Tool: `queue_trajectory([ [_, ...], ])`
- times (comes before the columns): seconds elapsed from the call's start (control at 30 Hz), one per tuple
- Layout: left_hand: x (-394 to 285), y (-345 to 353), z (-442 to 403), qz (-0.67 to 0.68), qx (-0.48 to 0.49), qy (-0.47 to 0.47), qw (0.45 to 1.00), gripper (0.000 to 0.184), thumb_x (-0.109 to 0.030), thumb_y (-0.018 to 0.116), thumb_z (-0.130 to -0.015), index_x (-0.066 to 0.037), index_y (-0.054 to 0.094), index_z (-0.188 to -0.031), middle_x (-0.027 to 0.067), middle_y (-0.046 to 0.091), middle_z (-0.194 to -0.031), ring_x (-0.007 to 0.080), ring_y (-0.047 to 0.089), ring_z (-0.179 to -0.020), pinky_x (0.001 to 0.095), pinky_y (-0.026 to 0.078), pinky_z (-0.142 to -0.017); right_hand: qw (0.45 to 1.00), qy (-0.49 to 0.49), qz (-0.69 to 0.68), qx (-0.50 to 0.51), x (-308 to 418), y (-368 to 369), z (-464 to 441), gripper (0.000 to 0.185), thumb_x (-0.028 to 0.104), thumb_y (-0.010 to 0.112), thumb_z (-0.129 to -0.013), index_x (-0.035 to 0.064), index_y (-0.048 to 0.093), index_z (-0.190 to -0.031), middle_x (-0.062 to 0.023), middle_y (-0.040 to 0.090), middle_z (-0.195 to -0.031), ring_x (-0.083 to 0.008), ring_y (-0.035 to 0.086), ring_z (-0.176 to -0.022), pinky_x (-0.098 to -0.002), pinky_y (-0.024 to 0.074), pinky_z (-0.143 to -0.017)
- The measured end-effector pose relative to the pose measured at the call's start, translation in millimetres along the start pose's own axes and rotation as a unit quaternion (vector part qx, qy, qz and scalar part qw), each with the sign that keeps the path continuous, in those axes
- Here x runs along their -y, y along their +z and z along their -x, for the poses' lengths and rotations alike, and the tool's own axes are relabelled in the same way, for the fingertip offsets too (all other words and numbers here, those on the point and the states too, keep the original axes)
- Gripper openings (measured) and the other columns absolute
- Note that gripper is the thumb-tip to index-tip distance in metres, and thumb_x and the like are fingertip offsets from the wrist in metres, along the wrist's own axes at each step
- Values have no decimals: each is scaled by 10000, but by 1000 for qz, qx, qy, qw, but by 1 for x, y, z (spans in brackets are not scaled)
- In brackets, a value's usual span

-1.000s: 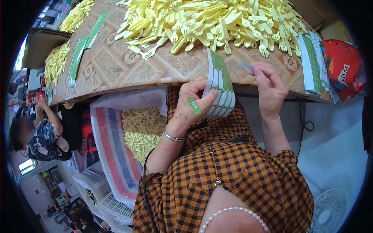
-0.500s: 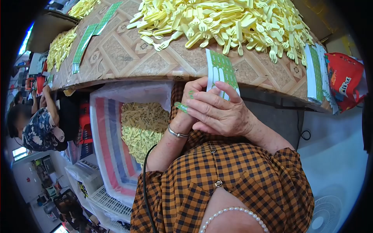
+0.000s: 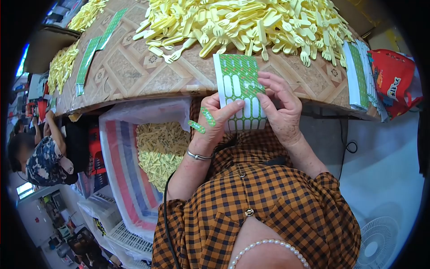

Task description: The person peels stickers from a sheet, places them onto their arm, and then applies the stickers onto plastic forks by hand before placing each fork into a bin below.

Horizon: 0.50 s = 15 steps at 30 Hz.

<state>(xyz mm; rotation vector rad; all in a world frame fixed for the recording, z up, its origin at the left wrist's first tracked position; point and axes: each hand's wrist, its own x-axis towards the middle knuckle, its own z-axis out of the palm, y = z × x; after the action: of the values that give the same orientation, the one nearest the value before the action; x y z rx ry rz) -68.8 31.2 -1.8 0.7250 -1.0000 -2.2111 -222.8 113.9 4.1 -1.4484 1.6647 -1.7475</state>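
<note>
My left hand grips a green-and-white sticker sheet by its left side, thumb on the front. White blank label shapes show across part of the sheet. Two green oval stickers are stuck on the back of this hand. At the sheet's right edge is my right hand, its thumb and fingers bent close to the stickers; whether it pinches one is too small to tell. Beyond the sheet, yellow forks lie heaped on the patterned table.
Stacked green sheets and a red bag are at the table's right. More green strips lie left. A lined box of wrapped pieces stands below the table. A person sits far left; a fan is lower right.
A second green sticker now sits on the back of my left hand. My right hand has moved off the left hand, back to the sheet's right edge.
</note>
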Motion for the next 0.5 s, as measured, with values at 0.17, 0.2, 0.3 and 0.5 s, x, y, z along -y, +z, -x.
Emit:
queue_trajectory([
  [0.17,0,2,1,-107,-19,45,993,211,-52,705,-838,-4,688,-1043,43,704,-910,77,633,-765,223,517,-702,945,-171,279,13,7,-6,-8,241,113,773,-696,141,702,-925,5,660,-1031,-195,609,-957,-411,344,-977],
  [0.2,1,1,1,-108,-18,42,993,211,-52,705,-838,-4,688,-1043,43,704,-910,77,633,-765,223,517,-702,945,-169,279,13,8,-7,-8,241,113,773,-696,141,702,-925,5,660,-1031,-195,609,-957,-411,344,-977],
  [0.3,2,0,-1,-171,-11,60,983,209,-39,692,-840,-8,687,-1047,30,692,-932,76,625,-785,221,510,-717,945,-158,281,47,13,-9,-8,190,118,768,-711,138,708,-891,12,665,-1002,-158,620,-918,-422,337,-993],
  [0.5,0,3,-5,-256,36,148,955,190,17,671,-785,-6,681,-974,51,658,-964,121,611,-903,264,487,-792,964,-120,228,65,8,-9,-8,102,100,750,-731,126,703,-817,24,683,-890,-131,640,-828,-420,311,-1033],
])
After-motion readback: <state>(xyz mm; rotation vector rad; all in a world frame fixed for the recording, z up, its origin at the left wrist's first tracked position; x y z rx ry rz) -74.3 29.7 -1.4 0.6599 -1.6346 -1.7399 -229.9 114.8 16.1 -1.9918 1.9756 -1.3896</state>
